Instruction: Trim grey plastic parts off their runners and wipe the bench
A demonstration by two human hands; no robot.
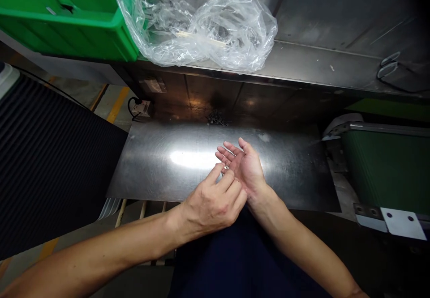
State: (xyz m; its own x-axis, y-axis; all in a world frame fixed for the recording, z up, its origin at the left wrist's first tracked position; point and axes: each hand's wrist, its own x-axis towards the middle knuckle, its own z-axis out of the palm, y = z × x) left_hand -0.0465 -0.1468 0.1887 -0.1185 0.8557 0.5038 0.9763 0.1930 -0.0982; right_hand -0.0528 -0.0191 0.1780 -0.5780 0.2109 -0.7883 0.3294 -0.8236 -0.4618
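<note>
While the right hand (247, 168) lies palm up with its fingers spread, the left hand (220, 195) crosses it from the near left, thumb and forefinger drawn into a narrow pinch by the right fingers; whether that grip holds anything is hidden, so I cannot say. Nearest among loose things are the small dark pieces (217, 118), heaped beyond the grip by the far edge of the metal desk (148, 168) and touched by neither hand. For such fine finger work, it would likely pay to keep the right palm level and slightly cupped beneath the left fingertips, pinch lightly, and work well in over the desk, away from its near edge. Farther beyond the grip sit a clear plastic bag (235, 34) and, to the left, a green bin (83, 34); well to its right stands a green conveyor belt (386, 168). No brand, label or writing can be read anywhere.
</note>
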